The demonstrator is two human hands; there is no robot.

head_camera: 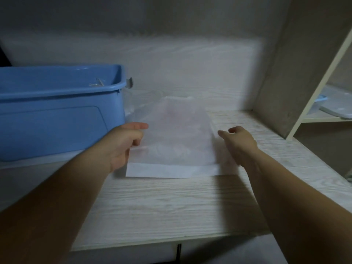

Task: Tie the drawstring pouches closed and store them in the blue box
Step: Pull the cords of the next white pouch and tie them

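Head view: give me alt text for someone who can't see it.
A translucent white pouch lies flat on the pale wood-grain table, the left hand gripping its left edge and the right hand held out toward its right edge, contact unclear. The blue box stands left of it.

The box (57, 115) is plain light blue. The drawstring pouch (175, 134) is frosted milky white with a faint pink tint, and its near band is solid white. The tabletop (152, 206) shows pale grey-white wood grain. The shelf frame (323, 82) is cream.
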